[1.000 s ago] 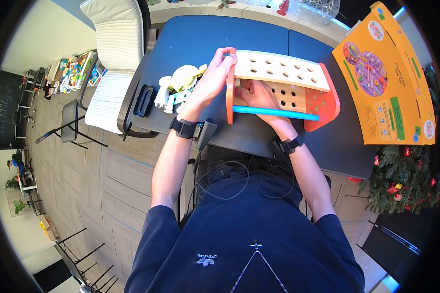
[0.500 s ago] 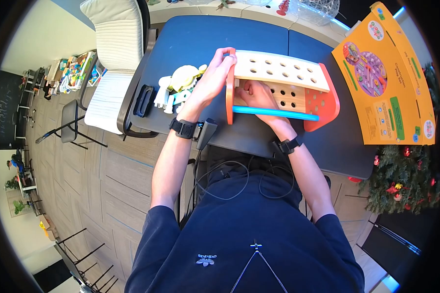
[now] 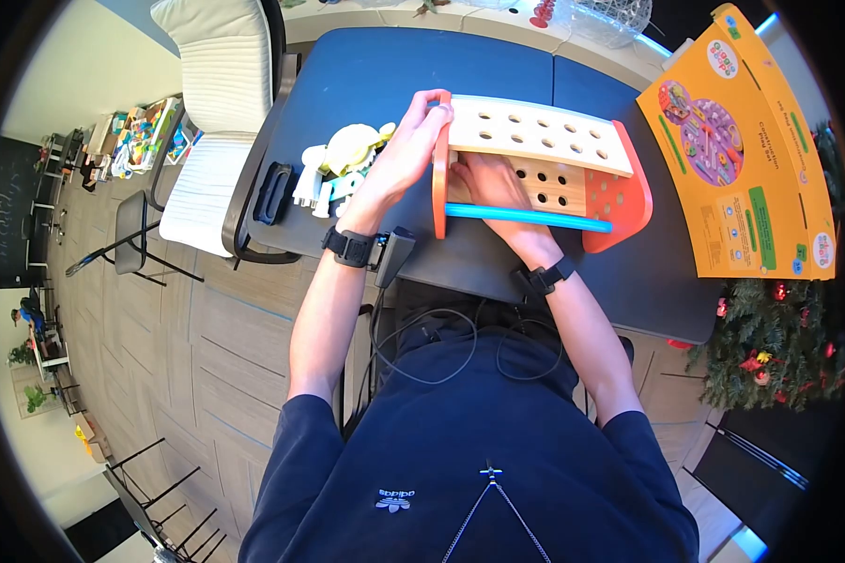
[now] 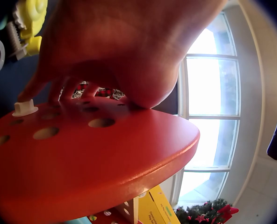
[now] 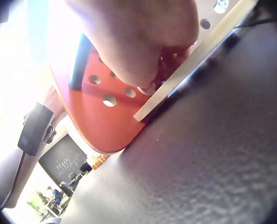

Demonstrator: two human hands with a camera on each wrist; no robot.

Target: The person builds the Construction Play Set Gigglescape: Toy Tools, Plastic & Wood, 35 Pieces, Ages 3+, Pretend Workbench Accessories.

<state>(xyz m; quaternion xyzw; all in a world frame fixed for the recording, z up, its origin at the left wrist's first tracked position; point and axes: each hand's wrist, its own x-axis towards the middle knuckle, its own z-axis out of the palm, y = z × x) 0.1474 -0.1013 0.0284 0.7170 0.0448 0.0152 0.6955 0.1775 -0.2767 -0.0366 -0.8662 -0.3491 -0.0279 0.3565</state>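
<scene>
A toy workbench stands on the table, with orange-red side panels, light wooden boards full of holes and a blue rod across its front. My left hand grips the left side panel over its edge. In the left wrist view a finger touches a white bolt head in that panel. Reaching over the blue rod, my right hand is inside the workbench, its fingers bent against the inner face of the same panel. The right fingertips are partly hidden, and I cannot tell what they hold.
Pale yellow, white and teal toy parts lie left of the workbench, beside a black tray. A yellow box stands at the right. A white chair is at the table's left, a decorated tree at lower right.
My right hand has turned inside the workbench, showing more of its back, the raised thumb now lower. The left hand keeps its place on the panel.
</scene>
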